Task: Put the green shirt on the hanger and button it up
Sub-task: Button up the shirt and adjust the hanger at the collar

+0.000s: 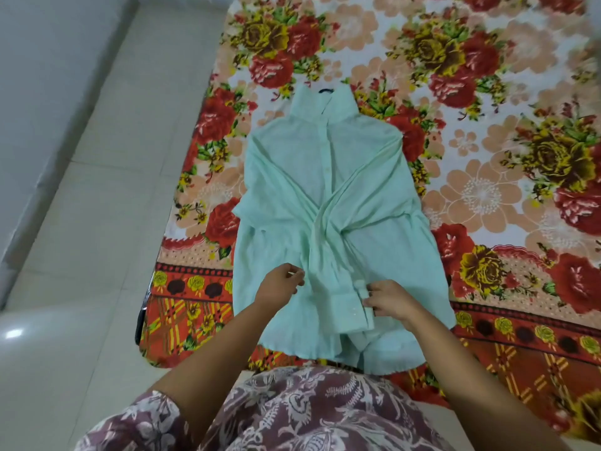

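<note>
A pale mint green shirt (283, 177) of thin woven cloth, long-sleeved, is laid flat and face up on a floral bedsheet (487, 157) printed with red, yellow and peach roses. It sits just left of the picture's middle. Its collar (320, 99) is pointed to 12 o'clock and its hem is turned to 6 o'clock, next to the person's body. The front placket is seen closed in the upper chest. The two sleeves (328, 219) are folded inward and crossed over the front, with their ends brought down toward 6 o'clock.

The right hand (392, 299) is placed at 5 o'clock of the shirt's middle. Its fingers are curled round a sleeve cuff (366, 304), which is pinched between thumb and fingertips. The left hand (279, 283) is held at 7 o'clock, its fingers loosely curled with the tips at the cloth of the other sleeve. Whether any cloth is gripped there cannot be told.

The near edge of the bed is overhung by the shirt hem at 6 o'clock. The left edge of the bedsheet is passed close by the shirt's side at 9 o'clock, and beyond it a pale tiled floor (97, 190) is seen. A wide stretch of bare bedsheet is left from 1 to 4 o'clock. A purple patterned garment (292, 411) on the person fills the bottom of the view.
</note>
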